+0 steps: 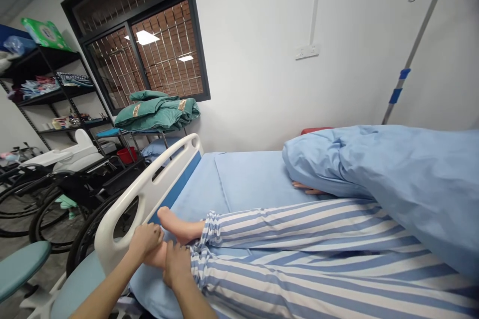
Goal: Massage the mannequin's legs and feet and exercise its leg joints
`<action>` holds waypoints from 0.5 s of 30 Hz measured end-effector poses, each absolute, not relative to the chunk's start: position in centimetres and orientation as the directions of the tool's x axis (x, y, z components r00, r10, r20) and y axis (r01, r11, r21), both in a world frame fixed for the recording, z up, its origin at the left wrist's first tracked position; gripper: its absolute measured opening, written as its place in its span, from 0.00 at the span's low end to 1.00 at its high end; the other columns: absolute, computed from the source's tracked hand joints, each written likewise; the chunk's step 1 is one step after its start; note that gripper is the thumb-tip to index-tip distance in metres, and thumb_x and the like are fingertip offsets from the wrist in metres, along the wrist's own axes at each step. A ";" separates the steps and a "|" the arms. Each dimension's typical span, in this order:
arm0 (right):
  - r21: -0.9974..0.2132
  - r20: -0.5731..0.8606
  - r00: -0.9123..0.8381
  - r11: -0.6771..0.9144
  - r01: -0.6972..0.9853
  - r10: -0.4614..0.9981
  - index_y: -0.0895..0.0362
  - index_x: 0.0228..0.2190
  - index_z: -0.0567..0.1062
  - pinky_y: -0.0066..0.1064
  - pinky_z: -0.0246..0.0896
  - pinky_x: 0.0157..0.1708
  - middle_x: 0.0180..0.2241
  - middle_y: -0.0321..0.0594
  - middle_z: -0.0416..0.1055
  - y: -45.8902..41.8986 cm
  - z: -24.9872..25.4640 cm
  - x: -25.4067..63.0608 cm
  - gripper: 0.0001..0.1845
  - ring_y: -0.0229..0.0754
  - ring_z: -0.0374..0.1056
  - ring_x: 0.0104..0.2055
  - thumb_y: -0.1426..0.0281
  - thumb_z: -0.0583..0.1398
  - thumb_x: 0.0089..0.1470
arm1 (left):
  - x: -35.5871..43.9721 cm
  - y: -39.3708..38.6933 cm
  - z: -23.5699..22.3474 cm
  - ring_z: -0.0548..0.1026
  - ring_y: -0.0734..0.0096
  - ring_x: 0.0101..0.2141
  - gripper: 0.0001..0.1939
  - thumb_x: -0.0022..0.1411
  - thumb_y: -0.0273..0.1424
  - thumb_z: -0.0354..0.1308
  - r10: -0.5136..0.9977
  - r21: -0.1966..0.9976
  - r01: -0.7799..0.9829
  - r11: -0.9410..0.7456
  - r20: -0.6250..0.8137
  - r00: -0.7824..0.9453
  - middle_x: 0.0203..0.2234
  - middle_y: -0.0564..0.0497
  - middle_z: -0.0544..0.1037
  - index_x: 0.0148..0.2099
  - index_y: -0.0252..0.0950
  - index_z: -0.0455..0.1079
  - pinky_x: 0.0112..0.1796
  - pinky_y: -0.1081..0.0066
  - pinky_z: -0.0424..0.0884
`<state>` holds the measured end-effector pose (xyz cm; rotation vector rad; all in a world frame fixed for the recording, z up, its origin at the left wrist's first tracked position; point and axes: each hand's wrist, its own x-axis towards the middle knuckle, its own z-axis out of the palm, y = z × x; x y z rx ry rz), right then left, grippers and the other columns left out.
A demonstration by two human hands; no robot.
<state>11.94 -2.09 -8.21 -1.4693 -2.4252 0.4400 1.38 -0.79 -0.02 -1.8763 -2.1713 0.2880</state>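
Note:
A person in blue-and-white striped pyjamas (318, 244) lies on a bed, feet towards me. My left hand (144, 241) and my right hand (176, 264) both grip the nearer bare foot (156, 256) from either side, and they hide most of it. The other bare foot (179, 226) rests just beyond my hands, untouched. A light blue blanket (385, 189) covers the person's upper body, and the person's own hand (305, 188) pokes out beneath it. My left hand is close to the white bed rail (145, 194).
A blue sheet (254, 179) covers the mattress. Beyond the rail stand a black wheelchair (82, 192) and black shelves (48, 84) holding assorted items. A folded green quilt (157, 113) sits below a barred window (142, 50). An IV pole (411, 50) rises at the right.

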 end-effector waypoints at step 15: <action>-0.405 0.126 -0.447 0.458 0.792 0.885 0.59 0.44 0.65 0.44 0.62 0.36 0.39 0.53 0.68 -2.4 -8.0 12.4 0.36 0.55 0.66 0.39 0.69 0.65 0.29 | 0.5 -2.3 -1.0 0.75 0.60 0.33 0.18 0.60 0.36 0.39 0.868 -0.134 0.881 0.455 0.286 -0.405 0.32 0.44 0.77 0.38 0.36 0.69 0.32 0.68 0.64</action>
